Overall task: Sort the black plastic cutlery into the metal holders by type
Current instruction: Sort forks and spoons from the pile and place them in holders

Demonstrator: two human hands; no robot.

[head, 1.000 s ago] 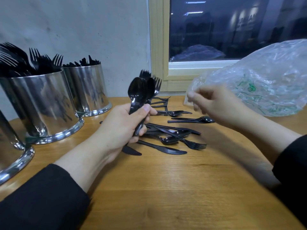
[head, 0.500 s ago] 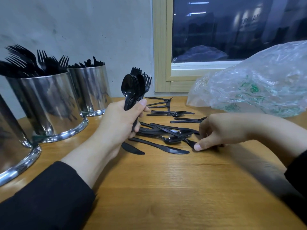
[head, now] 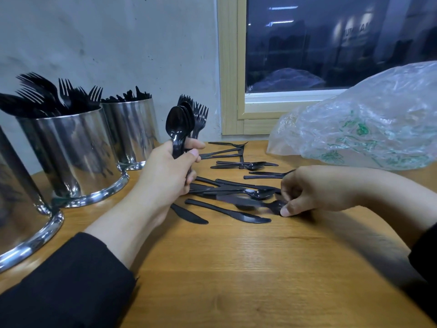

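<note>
Head view is showing the left hand (head: 165,171) gripping a bundle of spoons and forks (head: 182,129) upright, while the right hand (head: 305,190) fingers (head: 287,210) are pinching a fork (head: 272,205) at 3 o'clock of the worktop (head: 236,268) pile, which probably needs lifting gently.

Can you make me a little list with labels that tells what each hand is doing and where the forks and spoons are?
left hand: grips a bundle of spoons and forks, upright
right hand: pinches the head of a fork lying in the pile
loose cutlery: knives, spoons and forks scattered on the wooden table
fork holder: metal, full of forks
far holder: metal, contents too dark to tell
plastic bag: on the table by the window
</note>
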